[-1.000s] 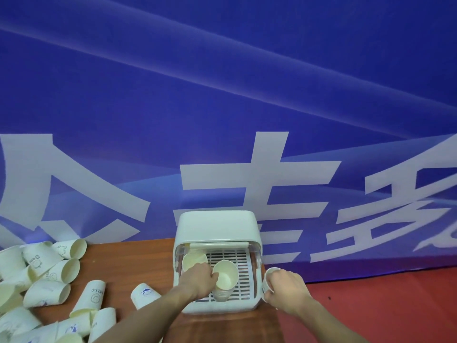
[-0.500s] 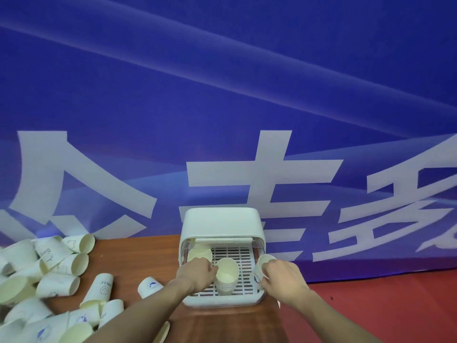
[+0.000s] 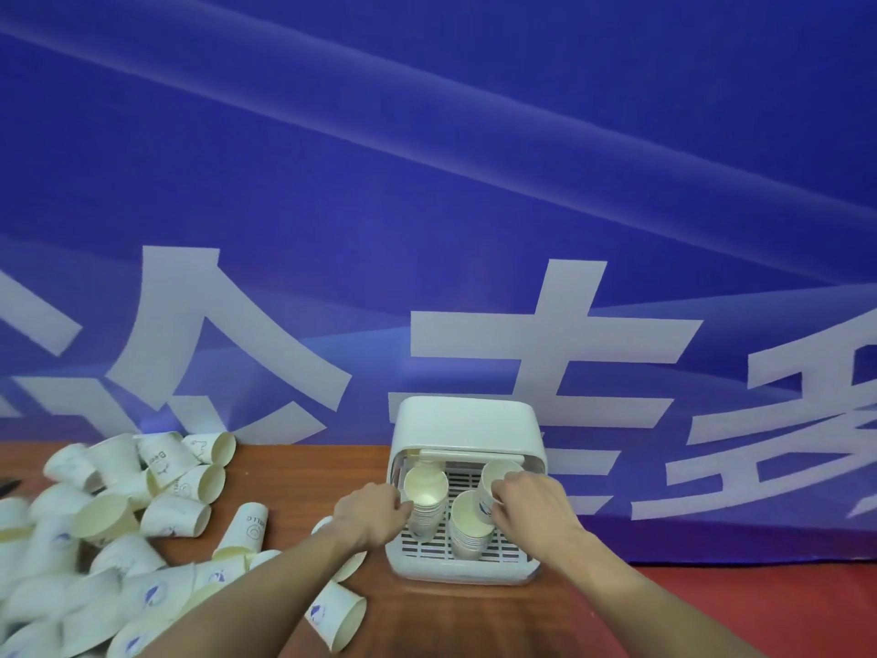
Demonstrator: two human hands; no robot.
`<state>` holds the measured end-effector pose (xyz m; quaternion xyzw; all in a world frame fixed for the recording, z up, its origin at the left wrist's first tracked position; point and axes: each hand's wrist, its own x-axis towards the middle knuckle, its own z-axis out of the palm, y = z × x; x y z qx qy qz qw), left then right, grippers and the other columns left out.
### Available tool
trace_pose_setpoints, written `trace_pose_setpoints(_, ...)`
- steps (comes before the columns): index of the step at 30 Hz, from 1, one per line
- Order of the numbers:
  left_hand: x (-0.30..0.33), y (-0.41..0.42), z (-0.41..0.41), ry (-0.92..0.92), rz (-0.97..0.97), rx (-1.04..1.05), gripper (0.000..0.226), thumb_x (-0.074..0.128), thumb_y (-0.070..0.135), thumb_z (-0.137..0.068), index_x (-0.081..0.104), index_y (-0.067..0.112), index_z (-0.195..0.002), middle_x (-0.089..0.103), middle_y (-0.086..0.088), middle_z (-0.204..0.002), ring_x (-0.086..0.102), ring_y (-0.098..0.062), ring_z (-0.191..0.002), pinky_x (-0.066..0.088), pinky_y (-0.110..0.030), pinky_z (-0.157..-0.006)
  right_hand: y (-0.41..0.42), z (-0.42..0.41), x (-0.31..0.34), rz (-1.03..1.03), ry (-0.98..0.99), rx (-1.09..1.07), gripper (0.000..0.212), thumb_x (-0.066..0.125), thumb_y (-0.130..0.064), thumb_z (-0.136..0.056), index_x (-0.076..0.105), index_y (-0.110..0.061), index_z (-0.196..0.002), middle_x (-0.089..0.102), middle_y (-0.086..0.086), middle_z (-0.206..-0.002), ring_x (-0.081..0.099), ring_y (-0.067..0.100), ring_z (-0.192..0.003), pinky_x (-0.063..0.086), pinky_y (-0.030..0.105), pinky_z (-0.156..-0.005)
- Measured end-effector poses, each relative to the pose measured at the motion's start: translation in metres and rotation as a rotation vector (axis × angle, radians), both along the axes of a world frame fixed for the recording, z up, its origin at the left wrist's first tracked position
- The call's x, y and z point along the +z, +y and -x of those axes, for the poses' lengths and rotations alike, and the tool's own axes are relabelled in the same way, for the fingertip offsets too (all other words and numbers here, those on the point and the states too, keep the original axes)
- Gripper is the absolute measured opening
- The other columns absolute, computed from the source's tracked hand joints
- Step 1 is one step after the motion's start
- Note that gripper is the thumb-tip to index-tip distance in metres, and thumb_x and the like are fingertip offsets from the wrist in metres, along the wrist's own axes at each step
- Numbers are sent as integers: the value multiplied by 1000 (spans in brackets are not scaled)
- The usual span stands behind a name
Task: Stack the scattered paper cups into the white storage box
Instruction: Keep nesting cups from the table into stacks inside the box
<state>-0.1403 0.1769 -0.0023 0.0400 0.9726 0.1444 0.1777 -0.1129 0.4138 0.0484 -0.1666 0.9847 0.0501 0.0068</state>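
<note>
From the head camera, the white storage box [image 3: 467, 422] stands on the wooden table [image 3: 294, 472] against the blue banner [image 3: 427, 182], its front open toward the person and a slatted tray [image 3: 462, 477] as its floor. Two stacks of cups stand on that tray: the left stack [image 3: 424, 501] and the right stack [image 3: 467, 527], close beside each other.

The left hand [image 3: 372, 517] grips the left stack at its side, fingers curled around the upper cups. The right hand [image 3: 531, 508] holds a single cup [image 3: 496, 482] with curled fingers, just behind and above the right stack.

The likely trouble is a knock. The stacks are tall and narrow, so a nudge from the incoming cup or a wrist could tip one into the other. The held cup could also catch on a rim and jam crooked if it goes in tilted.

The held cup's mouth faces up and a little toward the camera; its long axis runs near upright, leaning slightly. Both stacks stand upright, mouths up.

Many loose cups [image 3: 118, 515] lie on their sides over the table's left part, mouths pointing various ways.
</note>
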Motion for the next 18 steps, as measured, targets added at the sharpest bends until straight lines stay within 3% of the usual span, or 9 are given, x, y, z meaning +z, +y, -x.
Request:
trace_pose_setpoints(11,1,-38,-1,-29,15,25,34,38,45,-90,55,20,-75,68,-2,-94,62,-25,-85,43,-31,-70,-23,10,-28,-64,-110,15,24,44,-20,-90,65,-13,-97,63,7,-96,62,31,-97,36,33,-68)
trace_pose_setpoints(18,-14,-55,7,-54,74,32,35,38,45,-93,63,20,-90,69,-4,-105,64,-26,-96,42,-31,-71,-27,15,-55,-47,-205,5,20,45,-22,-91,63,-14,-95,62,7,-98,61,31,-99,34,33,-67)
